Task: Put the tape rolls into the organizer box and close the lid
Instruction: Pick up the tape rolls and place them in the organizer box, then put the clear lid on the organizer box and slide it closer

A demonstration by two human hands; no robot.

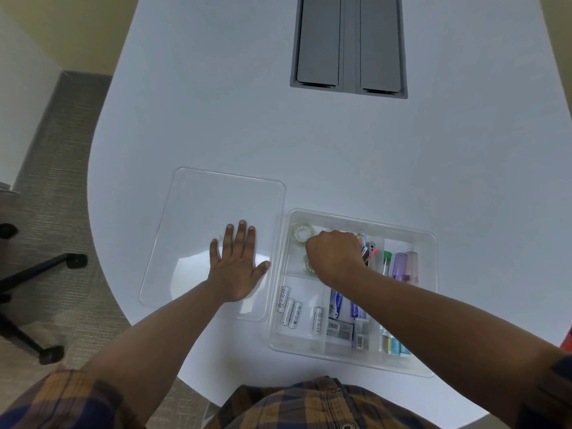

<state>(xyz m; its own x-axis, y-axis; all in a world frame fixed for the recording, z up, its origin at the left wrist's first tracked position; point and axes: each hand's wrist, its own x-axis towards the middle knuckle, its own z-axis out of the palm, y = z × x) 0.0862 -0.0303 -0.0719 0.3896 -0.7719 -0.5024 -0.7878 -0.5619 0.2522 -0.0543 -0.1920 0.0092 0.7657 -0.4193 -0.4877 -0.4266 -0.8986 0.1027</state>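
Observation:
A clear plastic organizer box [428, 243] sits on the white table in front of me. Its clear lid [198, 193] lies flat on the table to the box's left. My left hand [236, 267] rests palm down on the lid, fingers spread. One clear tape roll [301, 233] lies in the box's far left compartment. A second tape roll [307, 264] shows partly beneath my right hand [335, 257], which is curled inside that compartment. Whether it grips anything is hidden by its back.
Other compartments hold batteries [291, 309], boxed items with barcodes [340, 328], highlighters [400, 264] and clips. A grey cable hatch [349, 44] is set in the table farther away. An office chair base [37, 274] stands on the carpet at left.

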